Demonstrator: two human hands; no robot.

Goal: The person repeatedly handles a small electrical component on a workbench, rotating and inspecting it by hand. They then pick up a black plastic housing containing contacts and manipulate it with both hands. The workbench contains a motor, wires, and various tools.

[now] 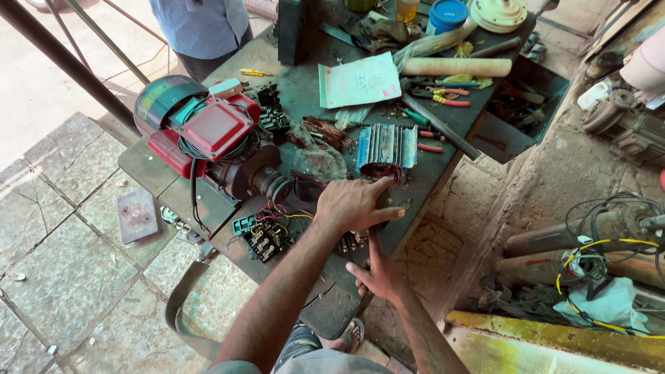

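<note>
Left hand [355, 205] lies palm-down with fingers spread loosely over the near edge of the dark, oil-stained metal workbench [298, 90], thumb stretched toward the blue-ribbed motor stator housing with copper windings [385, 149] just beyond it; whether anything is pinned under the palm cannot be told. Right hand [374, 273] sits lower, at the bench's edge, fingers curled around something small and dark that the hand itself mostly hides. Left of both, a black terminal block with red and yellow wires [267, 235] lies near the red and green electric motor [208, 131]. This looks like a steadying-and-sorting stage amid a stripped-down motor: one hand braces, the other grips at the edge. Any further move would call for a firm hold among the many loose bits.
</note>
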